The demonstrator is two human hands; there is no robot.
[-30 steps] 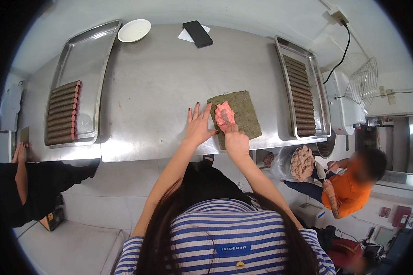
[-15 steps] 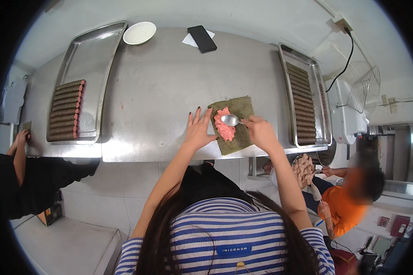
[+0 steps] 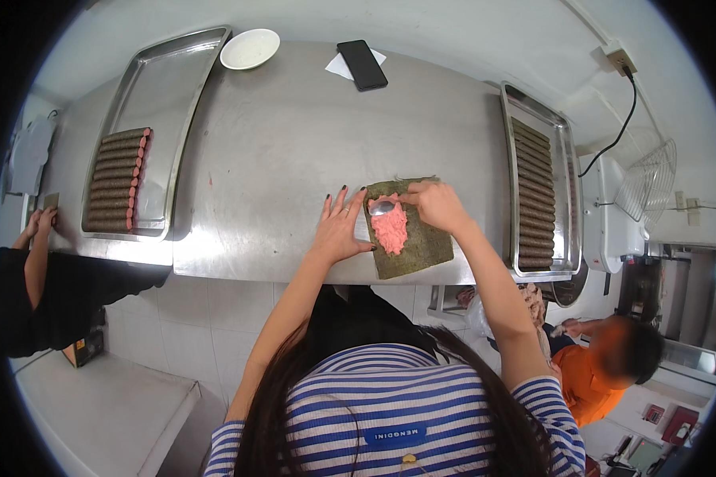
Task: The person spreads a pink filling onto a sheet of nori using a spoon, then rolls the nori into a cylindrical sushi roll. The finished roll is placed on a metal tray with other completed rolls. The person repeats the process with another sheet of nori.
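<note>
A dark green seaweed sheet [image 3: 431, 242] lies flat on the steel table, close to its front edge. Pink minced filling [image 3: 391, 233] is spread in a strip along the sheet's left part. My right hand [image 3: 436, 205] is closed round the handle of a metal spoon [image 3: 383, 207], whose bowl presses into the upper end of the filling. With fingers spread, my left hand [image 3: 340, 230] rests flat at the left edge of the sheet, its thumb and fingertips touching that edge.
Metal trays of seaweed rolls stand on both sides, the left tray [image 3: 184, 103] and the right tray [image 3: 569, 159]. A white bowl [image 3: 250, 49] and a phone [image 3: 363, 65] on white paper lie at the back. Other people are at far left and lower right.
The spoon in my right hand has moved up and left to the filling's upper end. The pink strip looks flatter and longer. My left hand stays at the sheet's edge.
</note>
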